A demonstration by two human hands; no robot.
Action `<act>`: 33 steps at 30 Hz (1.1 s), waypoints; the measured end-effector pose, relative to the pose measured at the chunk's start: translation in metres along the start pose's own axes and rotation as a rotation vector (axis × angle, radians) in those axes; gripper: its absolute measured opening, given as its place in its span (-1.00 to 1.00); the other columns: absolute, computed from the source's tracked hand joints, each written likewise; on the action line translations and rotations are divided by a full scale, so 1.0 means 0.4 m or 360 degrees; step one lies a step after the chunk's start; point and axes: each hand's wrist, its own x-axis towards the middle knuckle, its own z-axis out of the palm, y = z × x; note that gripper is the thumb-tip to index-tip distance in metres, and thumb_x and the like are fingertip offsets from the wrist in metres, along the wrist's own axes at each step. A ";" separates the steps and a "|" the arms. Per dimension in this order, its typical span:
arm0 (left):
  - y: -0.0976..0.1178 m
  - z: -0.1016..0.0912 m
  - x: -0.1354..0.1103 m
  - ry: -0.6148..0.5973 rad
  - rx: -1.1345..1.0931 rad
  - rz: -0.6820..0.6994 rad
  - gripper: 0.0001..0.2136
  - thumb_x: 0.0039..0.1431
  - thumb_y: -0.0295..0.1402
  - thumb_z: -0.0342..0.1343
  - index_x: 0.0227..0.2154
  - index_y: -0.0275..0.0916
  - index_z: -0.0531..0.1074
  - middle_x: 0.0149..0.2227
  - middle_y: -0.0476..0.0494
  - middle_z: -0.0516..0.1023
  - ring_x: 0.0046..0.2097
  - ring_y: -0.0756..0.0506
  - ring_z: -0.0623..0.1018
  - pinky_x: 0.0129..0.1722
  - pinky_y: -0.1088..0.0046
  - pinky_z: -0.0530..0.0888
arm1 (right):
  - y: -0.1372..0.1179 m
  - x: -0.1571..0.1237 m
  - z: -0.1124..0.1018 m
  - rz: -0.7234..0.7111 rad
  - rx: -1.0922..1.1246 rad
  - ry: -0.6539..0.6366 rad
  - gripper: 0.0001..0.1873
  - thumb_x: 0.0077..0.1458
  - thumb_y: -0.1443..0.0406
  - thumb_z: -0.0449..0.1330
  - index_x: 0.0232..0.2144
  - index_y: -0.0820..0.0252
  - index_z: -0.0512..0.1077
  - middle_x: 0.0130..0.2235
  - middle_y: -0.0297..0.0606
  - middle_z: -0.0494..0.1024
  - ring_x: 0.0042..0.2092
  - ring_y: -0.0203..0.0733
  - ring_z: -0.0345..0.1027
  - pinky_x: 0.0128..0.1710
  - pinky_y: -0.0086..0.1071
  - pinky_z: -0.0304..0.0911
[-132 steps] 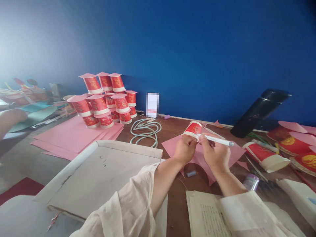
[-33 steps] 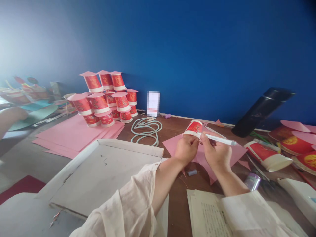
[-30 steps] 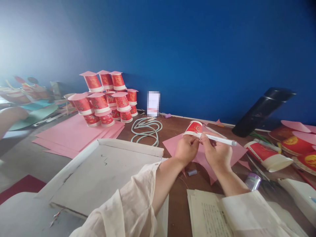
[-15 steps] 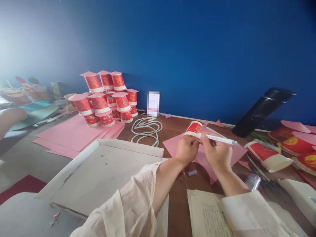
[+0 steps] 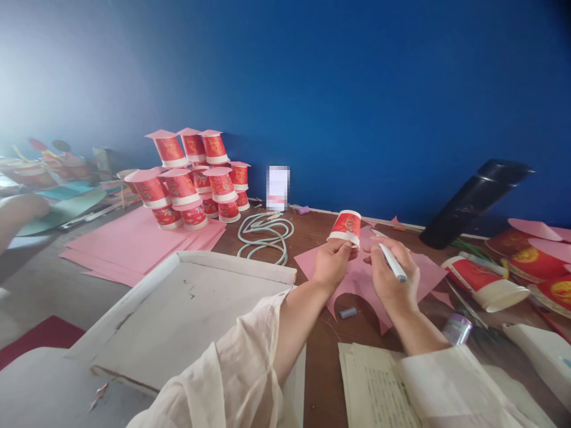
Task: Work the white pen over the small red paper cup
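My left hand (image 5: pixel 332 264) pinches the white rim of a red paper cup (image 5: pixel 347 227), which is upside down and slightly tilted over the table. In my right hand (image 5: pixel 395 267) lies a white marker pen (image 5: pixel 391 261), its back end pointing toward me and its tip near the fingers, apart from the cup. Under both hands spreads a sheet of pink paper (image 5: pixel 357 279) with curved pieces cut from its near edge. A small grey cylinder (image 5: pixel 347 312) rests beside that edge.
Stacked red cups with pink paper tops (image 5: pixel 178 187) stand at left on pink sheets (image 5: pixel 107 244). Nearby are a coiled cable (image 5: pixel 267 235), a white box lid (image 5: pixel 187 321), printed pages (image 5: pixel 375 386), a black flask (image 5: pixel 473 202) and a lying cup (image 5: pixel 484 282). Another person's hand (image 5: pixel 27 214) shows far left.
The cup has moved up and slightly left with my left hand and stands more upright. My right hand has drawn away from it, and the pen now points back toward me.
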 end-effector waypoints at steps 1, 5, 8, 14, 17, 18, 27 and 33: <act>0.000 0.001 0.001 -0.0005 -0.0089 -0.0005 -0.84 0.09 -0.34 0.10 -0.45 -0.33 0.50 -0.36 -0.17 0.55 -0.29 -0.04 0.56 -0.09 0.32 0.48 | 0.002 -0.001 -0.001 -0.0014 -0.0035 -0.0014 -0.71 0.05 0.15 0.09 -0.19 0.09 0.44 -0.23 -0.27 0.57 -0.37 -0.21 0.45 -0.28 -0.27 0.33; 0.001 0.002 0.000 -0.0033 -0.0260 -0.0013 -0.85 0.07 -0.34 0.14 -0.42 -0.34 0.52 -0.36 -0.16 0.55 -0.26 -0.05 0.57 -0.04 0.29 0.48 | 0.005 -0.004 -0.001 -0.0184 -0.0174 -0.0119 -0.66 0.00 0.11 0.16 -0.16 0.09 0.37 -0.21 -0.26 0.54 -0.25 -0.15 0.43 -0.23 -0.24 0.30; 0.003 0.002 -0.003 -0.0024 -0.0206 -0.0004 -0.84 0.06 -0.33 0.15 -0.43 -0.34 0.54 -0.30 -0.18 0.55 -0.23 -0.06 0.56 -0.04 0.28 0.48 | 0.002 -0.005 0.001 -0.0369 -0.0264 -0.0118 -0.66 0.04 0.10 0.13 -0.14 0.09 0.34 -0.17 -0.23 0.51 -0.20 -0.13 0.40 -0.22 -0.24 0.28; 0.011 0.006 -0.010 -0.0034 -0.0057 -0.0015 -0.84 0.08 -0.36 0.10 -0.45 -0.32 0.54 -0.30 -0.16 0.56 -0.25 -0.04 0.55 -0.06 0.29 0.47 | 0.005 -0.004 0.000 -0.0550 -0.0450 -0.0098 -0.70 0.09 0.13 0.08 -0.12 0.04 0.34 -0.16 -0.24 0.49 -0.09 -0.09 0.34 -0.22 -0.28 0.25; 0.013 0.008 -0.015 -0.0051 -0.0026 0.0002 -0.84 0.07 -0.35 0.10 -0.51 -0.30 0.52 -0.36 -0.13 0.56 -0.26 -0.04 0.55 -0.08 0.31 0.47 | 0.007 -0.002 -0.006 -0.0556 -0.0520 -0.0153 -0.71 0.10 0.13 0.08 -0.11 0.00 0.35 -0.12 -0.26 0.47 -0.10 -0.12 0.35 -0.28 -0.33 0.22; 0.012 0.008 -0.016 -0.0057 -0.0019 0.0009 -0.83 0.07 -0.34 0.11 -0.52 -0.30 0.51 -0.37 -0.13 0.56 -0.26 -0.04 0.54 -0.09 0.32 0.47 | 0.007 -0.002 -0.008 -0.0557 -0.0544 -0.0162 -0.71 0.10 0.14 0.07 -0.12 0.00 0.36 -0.12 -0.26 0.46 -0.13 -0.13 0.36 -0.30 -0.35 0.21; -0.002 0.010 -0.006 -0.0094 -0.0584 -0.0217 -0.79 -0.01 -0.25 0.20 -0.38 -0.31 0.51 -0.35 -0.15 0.55 -0.28 -0.05 0.53 -0.10 0.31 0.42 | 0.000 -0.003 -0.016 -0.0652 -0.0573 -0.0134 -0.71 0.08 0.23 0.06 -0.11 -0.05 0.39 -0.13 -0.28 0.44 -0.17 -0.18 0.37 -0.35 -0.38 0.19; 0.021 0.003 -0.005 0.0035 -0.1047 -0.0474 -0.90 0.08 -0.41 0.11 -0.39 -0.33 0.48 -0.42 -0.11 0.52 -0.36 0.03 0.52 -0.17 0.45 0.44 | -0.002 -0.008 -0.013 -0.0625 -0.0586 -0.0121 -0.73 0.06 0.23 0.09 -0.15 -0.03 0.41 -0.13 -0.30 0.45 -0.23 -0.20 0.38 -0.37 -0.39 0.20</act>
